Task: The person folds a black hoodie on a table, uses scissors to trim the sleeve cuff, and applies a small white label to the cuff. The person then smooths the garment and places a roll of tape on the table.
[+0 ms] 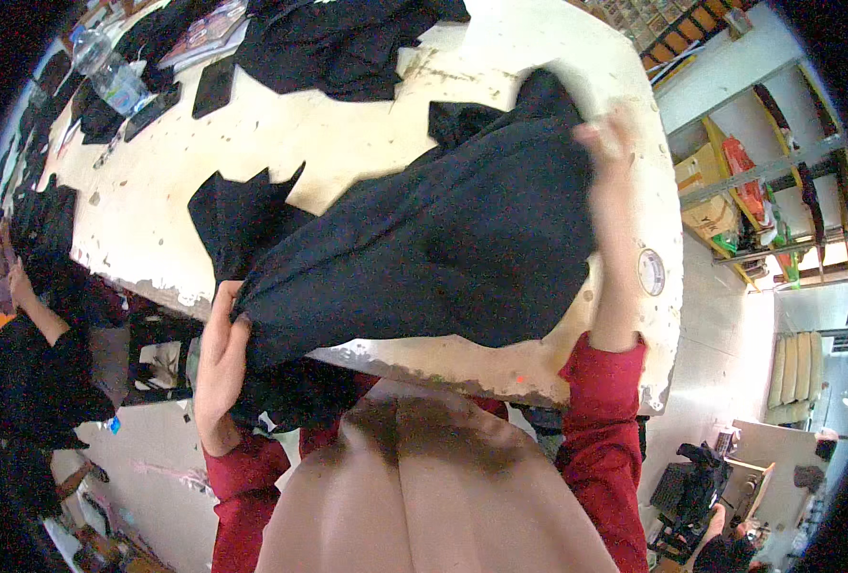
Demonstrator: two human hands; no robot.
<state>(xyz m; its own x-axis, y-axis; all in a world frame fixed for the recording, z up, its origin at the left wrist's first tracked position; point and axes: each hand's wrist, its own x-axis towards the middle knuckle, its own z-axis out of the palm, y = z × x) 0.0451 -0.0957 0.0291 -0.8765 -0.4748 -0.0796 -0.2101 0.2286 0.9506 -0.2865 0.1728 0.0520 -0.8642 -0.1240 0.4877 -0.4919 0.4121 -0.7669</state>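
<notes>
A large piece of black cloth [443,239], perhaps a garment, stretches slantwise across the near part of the pale worktable [137,220]. At its near left end, my left hand [222,349] is closed on the edge, thumb on top. My right hand [607,138] is raised by the cloth's far right end. Motion smears its fingers, so whether it touches or grips the cloth is unclear. Beyond the left end, a smaller flap of black cloth [243,215] lies on the table. More dark cloth hangs below the near edge, by my left forearm.
More black cloth [338,48] is heaped on the far side, near a clear plastic bottle [109,72] and a dark flat rectangular object [214,88]. A round sticker [650,271] marks the right edge. A shelf rack [758,181] stands right. People work at left and lower right.
</notes>
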